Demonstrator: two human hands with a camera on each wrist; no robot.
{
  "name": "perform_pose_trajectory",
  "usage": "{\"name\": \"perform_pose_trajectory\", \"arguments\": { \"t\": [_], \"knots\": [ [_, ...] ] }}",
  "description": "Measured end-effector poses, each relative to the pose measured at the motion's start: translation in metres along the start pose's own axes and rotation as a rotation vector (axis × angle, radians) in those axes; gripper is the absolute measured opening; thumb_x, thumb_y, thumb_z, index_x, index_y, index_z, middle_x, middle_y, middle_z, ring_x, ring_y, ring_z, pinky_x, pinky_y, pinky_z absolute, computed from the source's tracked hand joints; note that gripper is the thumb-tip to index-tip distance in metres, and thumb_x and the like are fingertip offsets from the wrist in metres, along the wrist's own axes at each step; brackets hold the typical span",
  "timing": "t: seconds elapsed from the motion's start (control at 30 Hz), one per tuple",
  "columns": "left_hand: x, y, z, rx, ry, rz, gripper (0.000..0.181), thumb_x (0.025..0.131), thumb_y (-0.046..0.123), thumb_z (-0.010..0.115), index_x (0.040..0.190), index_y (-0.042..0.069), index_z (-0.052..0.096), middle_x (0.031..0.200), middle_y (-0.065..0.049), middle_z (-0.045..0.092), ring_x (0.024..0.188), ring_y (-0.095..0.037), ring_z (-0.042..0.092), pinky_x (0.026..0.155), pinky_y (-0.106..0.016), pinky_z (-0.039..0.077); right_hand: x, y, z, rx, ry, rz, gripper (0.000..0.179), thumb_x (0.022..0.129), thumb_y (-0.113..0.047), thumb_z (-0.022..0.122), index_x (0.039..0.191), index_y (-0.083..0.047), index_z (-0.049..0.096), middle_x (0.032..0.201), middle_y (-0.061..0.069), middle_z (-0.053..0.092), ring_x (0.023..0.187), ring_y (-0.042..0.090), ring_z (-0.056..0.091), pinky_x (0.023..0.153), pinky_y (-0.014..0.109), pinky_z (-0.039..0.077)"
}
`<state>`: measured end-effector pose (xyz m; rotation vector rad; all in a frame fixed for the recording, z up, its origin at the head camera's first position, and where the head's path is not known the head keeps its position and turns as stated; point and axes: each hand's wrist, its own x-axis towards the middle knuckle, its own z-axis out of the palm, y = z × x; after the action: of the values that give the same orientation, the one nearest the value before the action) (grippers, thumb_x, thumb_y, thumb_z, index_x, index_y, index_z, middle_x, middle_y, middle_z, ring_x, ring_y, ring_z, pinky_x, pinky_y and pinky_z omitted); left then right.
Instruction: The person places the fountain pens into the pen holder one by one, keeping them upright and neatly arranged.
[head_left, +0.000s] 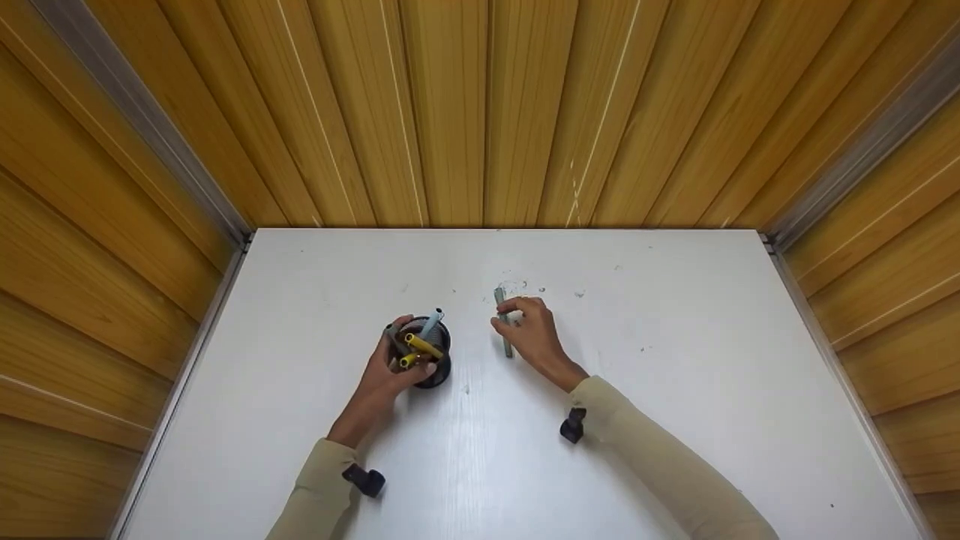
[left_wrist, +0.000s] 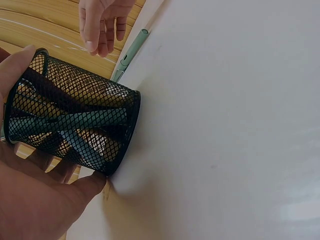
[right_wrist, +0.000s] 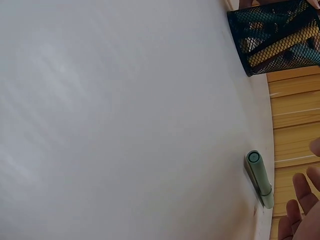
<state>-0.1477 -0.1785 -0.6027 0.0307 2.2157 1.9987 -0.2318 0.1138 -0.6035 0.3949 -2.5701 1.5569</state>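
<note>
My left hand [head_left: 382, 379] grips a black mesh pen cup [left_wrist: 131, 130] around its side, its base close over the tabletop. Inside it stand several pens, among them yellow pens [head_left: 424, 346] and a light blue pen [head_left: 432, 322]; a green one shows through the mesh in the left wrist view. To the right of the cup, a green pen [left_wrist: 134, 50] with a clip lies on the table. Over this pen hovers my right hand [head_left: 536, 334], its fingers loosely bent and holding nothing. The left and right wrist views show a gap between its fingertips and the pen.
Both hands work above a white table [head_left: 675, 375] with small dark specks and scuffs near its far middle. Wood-slat walls [head_left: 450, 112] stand behind it and along both sides, with grey metal strips at the corners.
</note>
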Motion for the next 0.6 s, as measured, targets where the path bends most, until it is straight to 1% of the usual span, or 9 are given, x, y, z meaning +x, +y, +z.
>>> {"name": "perform_pose_trajectory", "arguments": {
  "t": [0.1, 0.23, 0.4, 0.6],
  "knots": [
    [0.000, 0.000, 0.000, 0.007, 0.000, 0.000, 0.093, 0.093, 0.030, 0.090, 0.170, 0.031, 0.039, 0.168, -0.005, 0.049, 0.163, -0.036, 0.033, 0.129, -0.071, 0.018, 0.001, 0.004, 0.000, 0.005, 0.003, 0.015, 0.020, 0.099, -0.010, 0.083, 0.114, 0.002, 0.078, 0.110, 0.010, 0.076, 0.119, 0.032, 0.061, 0.100, 0.051, 0.057],
    [0.000, 0.000, 0.000, 0.009, 0.004, -0.004, 0.093, 0.093, 0.031, 0.091, 0.170, 0.032, 0.039, 0.168, -0.005, 0.048, 0.164, -0.037, 0.031, 0.129, -0.073, 0.017, 0.002, 0.008, 0.002, -0.007, 0.007, 0.041, 0.020, 0.098, -0.011, 0.084, 0.114, 0.001, 0.078, 0.110, 0.010, 0.076, 0.117, 0.030, 0.061, 0.094, 0.045, 0.057],
    [0.000, -0.001, 0.001, 0.009, 0.002, -0.004, 0.093, 0.093, 0.030, 0.090, 0.170, 0.030, 0.039, 0.169, -0.007, 0.048, 0.164, -0.038, 0.031, 0.129, -0.073, 0.017, 0.003, 0.013, 0.004, -0.039, 0.003, 0.076, 0.022, 0.097, -0.012, 0.085, 0.115, -0.001, 0.078, 0.111, 0.009, 0.076, 0.116, 0.029, 0.061, 0.097, 0.043, 0.052],
    [0.001, -0.002, -0.001, 0.004, 0.001, -0.008, 0.091, 0.093, 0.030, 0.090, 0.169, 0.034, 0.040, 0.170, -0.006, 0.046, 0.164, -0.037, 0.032, 0.129, -0.073, 0.018, 0.002, 0.016, 0.007, -0.031, 0.001, 0.076, 0.028, 0.096, -0.010, 0.086, 0.120, 0.001, 0.075, 0.116, 0.013, 0.074, 0.119, 0.031, 0.062, 0.101, 0.045, 0.053]
  ]
}}
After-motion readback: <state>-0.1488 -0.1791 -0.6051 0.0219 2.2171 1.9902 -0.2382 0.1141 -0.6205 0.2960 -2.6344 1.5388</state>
